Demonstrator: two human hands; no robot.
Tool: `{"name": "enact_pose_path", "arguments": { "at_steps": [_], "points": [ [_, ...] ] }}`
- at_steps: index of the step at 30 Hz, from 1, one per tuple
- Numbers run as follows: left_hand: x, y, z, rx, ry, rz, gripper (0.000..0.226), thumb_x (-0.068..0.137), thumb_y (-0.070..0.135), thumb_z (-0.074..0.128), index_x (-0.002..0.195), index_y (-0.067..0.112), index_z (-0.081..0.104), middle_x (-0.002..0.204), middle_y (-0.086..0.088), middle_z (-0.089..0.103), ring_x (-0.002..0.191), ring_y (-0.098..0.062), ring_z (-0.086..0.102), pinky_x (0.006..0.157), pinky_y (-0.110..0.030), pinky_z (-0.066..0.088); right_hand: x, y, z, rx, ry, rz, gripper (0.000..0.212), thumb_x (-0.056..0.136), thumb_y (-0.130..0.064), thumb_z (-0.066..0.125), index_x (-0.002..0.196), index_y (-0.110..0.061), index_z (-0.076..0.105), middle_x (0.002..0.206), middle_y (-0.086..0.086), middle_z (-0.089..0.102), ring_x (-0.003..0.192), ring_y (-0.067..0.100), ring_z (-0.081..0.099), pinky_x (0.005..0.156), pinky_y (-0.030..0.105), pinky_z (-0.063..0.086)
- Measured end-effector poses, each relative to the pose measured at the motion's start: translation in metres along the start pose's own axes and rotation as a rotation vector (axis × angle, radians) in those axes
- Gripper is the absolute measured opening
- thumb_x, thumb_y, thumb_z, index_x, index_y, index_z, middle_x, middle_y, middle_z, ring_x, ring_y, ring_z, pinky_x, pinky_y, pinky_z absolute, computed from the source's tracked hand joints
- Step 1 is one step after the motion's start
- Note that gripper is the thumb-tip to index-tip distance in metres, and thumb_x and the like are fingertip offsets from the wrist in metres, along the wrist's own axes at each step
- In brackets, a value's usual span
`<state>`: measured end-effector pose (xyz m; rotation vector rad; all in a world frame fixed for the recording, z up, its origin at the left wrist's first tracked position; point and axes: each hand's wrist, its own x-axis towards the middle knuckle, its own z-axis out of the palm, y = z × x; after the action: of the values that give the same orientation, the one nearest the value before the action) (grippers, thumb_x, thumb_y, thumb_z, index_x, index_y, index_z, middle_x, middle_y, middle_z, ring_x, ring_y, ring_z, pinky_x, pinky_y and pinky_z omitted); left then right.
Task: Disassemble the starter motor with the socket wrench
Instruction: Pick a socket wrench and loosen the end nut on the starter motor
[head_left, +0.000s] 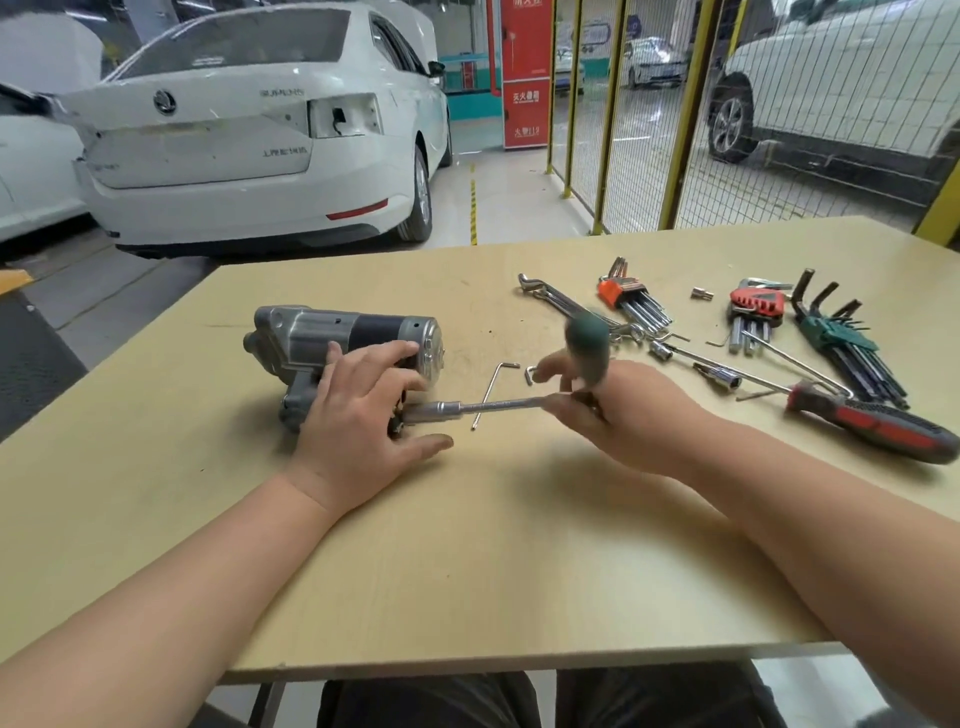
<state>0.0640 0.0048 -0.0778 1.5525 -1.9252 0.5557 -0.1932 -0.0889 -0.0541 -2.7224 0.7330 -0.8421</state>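
Note:
The grey and black starter motor lies on its side on the wooden table, left of centre. My left hand rests over its near end, fingers curled on the housing. The socket wrench lies level, its socket pushed against the motor's lower end by my left fingers. My right hand grips the wrench at its right end, where a blurred green handle sticks up. What the socket sits on is hidden by my left hand.
Two loose hex keys lie just behind the wrench shaft. To the right are spanners, hex key sets, loose sockets and a red-and-black screwdriver. Beyond the table stand a white car and a yellow mesh fence.

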Motion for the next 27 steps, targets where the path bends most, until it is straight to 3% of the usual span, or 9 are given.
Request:
{"name": "enact_pose_path", "arguments": {
  "at_steps": [3, 7, 11, 13, 15, 18, 20, 24, 27],
  "points": [
    [0.002, -0.001, -0.001, 0.036, -0.064, 0.035, 0.043, 0.081, 0.047, 0.051, 0.091, 0.012, 0.072, 0.132, -0.01, 0.052, 0.122, -0.024, 0.035, 0.104, -0.068, 0.016, 0.001, 0.007, -0.002, -0.289, -0.05, -0.11, 0.034, 0.089, -0.04, 0.057, 0.115, -0.018, 0.061, 0.093, -0.001, 0.063, 0.076, 0.023, 0.061, 0.059, 0.027, 0.047],
    [0.002, 0.0, -0.001, -0.032, -0.03, -0.037, 0.025, 0.073, 0.031, 0.075, 0.077, 0.007, 0.067, 0.127, -0.009, 0.054, 0.122, -0.03, 0.041, 0.107, -0.065, 0.013, 0.021, -0.01, 0.002, 0.648, -0.251, 0.774, 0.05, 0.095, -0.054, 0.034, 0.088, -0.012, 0.061, 0.047, -0.003, 0.053, 0.039, 0.016, 0.04, 0.038, 0.021, 0.029],
    [0.0, -0.002, 0.0, -0.006, -0.052, -0.051, 0.035, 0.075, 0.04, 0.069, 0.088, 0.008, 0.065, 0.133, -0.008, 0.049, 0.126, -0.029, 0.035, 0.109, -0.062, 0.008, 0.014, 0.005, -0.004, -0.173, -0.004, -0.12, 0.029, 0.092, -0.039, 0.055, 0.095, -0.012, 0.067, 0.071, 0.004, 0.064, 0.056, 0.018, 0.053, 0.051, 0.025, 0.041],
    [0.001, -0.001, 0.0, 0.04, -0.079, -0.005, 0.043, 0.081, 0.047, 0.052, 0.092, 0.009, 0.07, 0.135, -0.009, 0.048, 0.126, -0.025, 0.03, 0.108, -0.065, 0.008, 0.01, 0.015, -0.002, -0.483, 0.021, -0.363, 0.035, 0.088, -0.041, 0.06, 0.107, -0.012, 0.067, 0.083, 0.009, 0.067, 0.06, 0.029, 0.061, 0.052, 0.032, 0.047],
    [0.003, 0.0, 0.0, 0.01, -0.064, -0.006, 0.042, 0.082, 0.044, 0.054, 0.083, 0.007, 0.071, 0.132, -0.01, 0.051, 0.123, -0.027, 0.034, 0.107, -0.066, 0.01, 0.015, 0.004, -0.001, -0.217, -0.145, 0.022, 0.042, 0.092, -0.051, 0.048, 0.111, -0.016, 0.063, 0.084, 0.006, 0.069, 0.068, 0.03, 0.065, 0.058, 0.032, 0.05],
    [0.004, -0.001, 0.001, -0.039, 0.015, -0.015, 0.028, 0.07, 0.027, 0.077, 0.071, 0.002, 0.065, 0.122, -0.013, 0.057, 0.116, -0.033, 0.043, 0.101, -0.068, 0.02, 0.031, -0.002, 0.001, 0.677, -0.354, 0.794, 0.056, 0.096, -0.055, 0.032, 0.091, -0.009, 0.064, 0.045, 0.001, 0.048, 0.033, 0.016, 0.037, 0.037, 0.018, 0.03],
    [0.003, -0.003, 0.001, -0.023, 0.018, -0.003, 0.032, 0.068, 0.033, 0.076, 0.073, 0.004, 0.063, 0.122, -0.013, 0.056, 0.115, -0.032, 0.042, 0.1, -0.068, 0.022, 0.03, 0.005, 0.004, 0.593, -0.343, 0.61, 0.047, 0.096, -0.051, 0.037, 0.09, -0.014, 0.066, 0.046, -0.001, 0.047, 0.034, 0.016, 0.037, 0.042, 0.023, 0.032],
    [0.003, -0.004, 0.001, 0.01, -0.073, 0.029, 0.041, 0.079, 0.046, 0.056, 0.089, 0.01, 0.072, 0.134, -0.011, 0.049, 0.121, -0.03, 0.035, 0.104, -0.069, 0.013, 0.012, 0.015, 0.001, -0.399, 0.007, -0.269, 0.026, 0.09, -0.032, 0.062, 0.105, -0.013, 0.069, 0.08, 0.007, 0.066, 0.061, 0.03, 0.061, 0.051, 0.035, 0.049],
    [0.004, -0.003, -0.001, -0.041, -0.017, 0.006, 0.027, 0.076, 0.032, 0.071, 0.078, 0.005, 0.072, 0.124, -0.013, 0.056, 0.116, -0.032, 0.04, 0.1, -0.068, 0.02, 0.02, 0.002, 0.007, 0.207, -0.139, 0.295, 0.035, 0.094, -0.045, 0.049, 0.096, -0.015, 0.067, 0.07, 0.004, 0.065, 0.06, 0.027, 0.059, 0.053, 0.029, 0.044]
  ]
}}
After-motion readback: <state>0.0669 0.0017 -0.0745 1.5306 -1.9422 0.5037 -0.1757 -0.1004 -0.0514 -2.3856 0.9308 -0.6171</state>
